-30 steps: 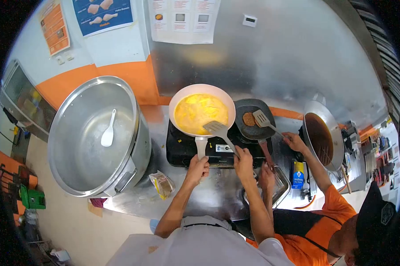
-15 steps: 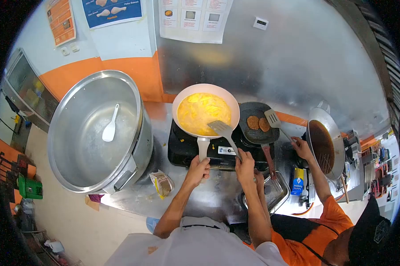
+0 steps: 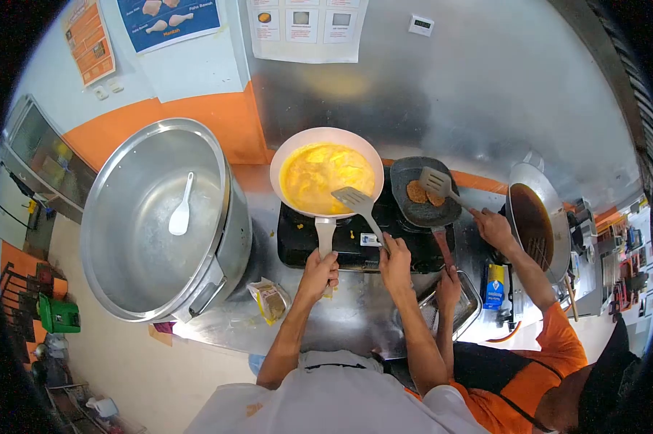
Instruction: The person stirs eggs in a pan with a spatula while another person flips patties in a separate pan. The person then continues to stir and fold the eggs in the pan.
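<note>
My left hand (image 3: 319, 275) is wrapped round the pale handle of a frying pan (image 3: 277, 168) over the black stove (image 3: 291, 242). Partly set yellow egg (image 3: 325, 172) covers the pan's floor. In my right hand (image 3: 395, 262) is a slotted spatula (image 3: 355, 200), its blade at the pan's lower right, over the egg. Beside it, a co-worker's one hand (image 3: 448, 287) grips the handle of a smaller dark pan (image 3: 406, 173) with two brown patties (image 3: 416, 192). The co-worker's other hand (image 3: 494, 228) holds a second slotted spatula (image 3: 436, 181) over those patties.
At left stands a large metal pot (image 3: 116, 239) with a white rice paddle (image 3: 180, 217) inside. An opened packet (image 3: 270, 300) lies on the steel counter (image 3: 326, 318). Rightward are a wire-mesh tray (image 3: 472, 304), a blue-and-yellow package (image 3: 494, 287) and a wok of brown liquid (image 3: 532, 217).
My pan has shifted slightly left and up, its egg spread differently. The co-worker's hand has moved onto the small pan's handle, and their spatula has come over the patties.
</note>
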{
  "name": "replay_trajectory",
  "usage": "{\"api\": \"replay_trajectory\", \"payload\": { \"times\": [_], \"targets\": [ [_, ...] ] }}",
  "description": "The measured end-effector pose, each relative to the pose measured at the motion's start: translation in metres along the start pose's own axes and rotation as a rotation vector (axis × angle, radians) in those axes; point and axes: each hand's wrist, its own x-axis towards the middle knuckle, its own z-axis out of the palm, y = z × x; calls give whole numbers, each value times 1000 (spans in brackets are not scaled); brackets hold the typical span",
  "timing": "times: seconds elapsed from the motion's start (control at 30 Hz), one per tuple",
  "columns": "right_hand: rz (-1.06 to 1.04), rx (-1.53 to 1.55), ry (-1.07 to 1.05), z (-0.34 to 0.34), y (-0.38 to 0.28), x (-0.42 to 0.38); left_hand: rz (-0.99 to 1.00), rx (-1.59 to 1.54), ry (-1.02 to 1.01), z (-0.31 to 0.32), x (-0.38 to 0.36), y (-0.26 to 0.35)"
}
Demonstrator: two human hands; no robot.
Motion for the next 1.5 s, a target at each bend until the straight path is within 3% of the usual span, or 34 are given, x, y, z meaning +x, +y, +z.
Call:
{"api": "replay_trajectory", "payload": {
  "times": [0.4, 0.6, 0.9, 1.07, 1.3, 1.5],
  "targets": [
    [-150, -262, -117, -80, -64, 61, 0, -85, -7, -3, 0, 1],
    [-238, -574, -424, -93, -60, 92, -60, -188, -33, -11, 7, -1],
    [-199, -792, -696, -95, -128, 119, -23, -216, -55, -7, 0, 1],
    [-217, -656, -701, -56, -117, 110, -10, -206, -31, -4, 1, 0],
    [-169, -494, -497, -31, -123, 80, -19, -195, -41, -8, 6, -4],
    [-195, -544, -481, -1, -125, 93, -28, -150, -31, -8, 6, -4]
  ]
}}
